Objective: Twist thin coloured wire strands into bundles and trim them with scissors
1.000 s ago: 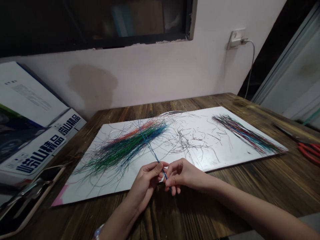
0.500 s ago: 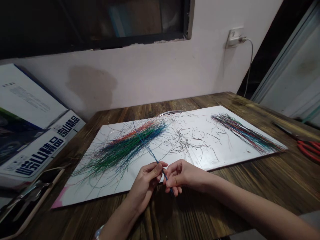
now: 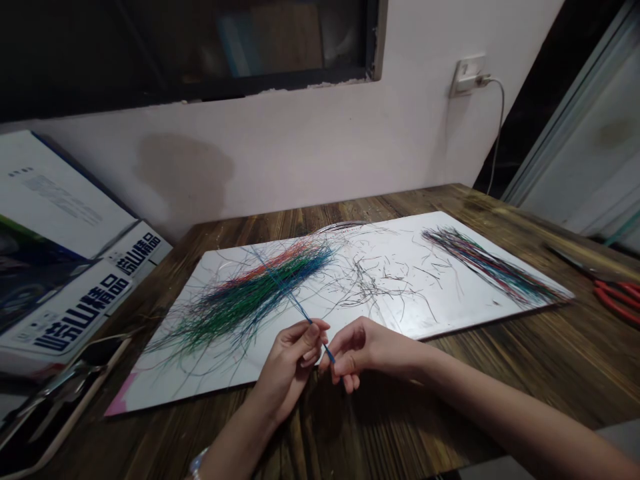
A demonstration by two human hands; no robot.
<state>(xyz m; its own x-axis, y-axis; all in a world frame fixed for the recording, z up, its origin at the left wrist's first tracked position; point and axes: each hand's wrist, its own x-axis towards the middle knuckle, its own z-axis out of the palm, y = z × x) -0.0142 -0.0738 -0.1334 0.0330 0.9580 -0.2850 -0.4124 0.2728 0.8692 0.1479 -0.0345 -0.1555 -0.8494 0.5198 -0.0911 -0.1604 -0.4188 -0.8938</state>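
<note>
A thin bundle of blue wires (image 3: 295,303) runs slantwise above the white board (image 3: 400,323) and through both hands. My left hand (image 3: 297,353) pinches it between thumb and forefinger. Just to the right and lower, my right hand (image 3: 357,350) is closed on the bundle's near end, thumb against the fingers. A short stretch of blue shows between the hands. Behind them lies a loose pile of green, blue and orange wires (image 3: 260,293) on the board's left half.
Dark wire scraps (image 3: 370,283) are scattered mid-board. A bundle of mixed wires (image 3: 490,267) lies at its right end. Red-handled scissors (image 3: 617,297) rest on the wooden table (image 3: 530,360). At left stand a printed box (image 3: 85,307) and a tray with metal tools (image 3: 65,393).
My left hand has shifted slightly left and up, widening the gap between the hands. More blue wire shows there, and the far end of the bundle has swung left.
</note>
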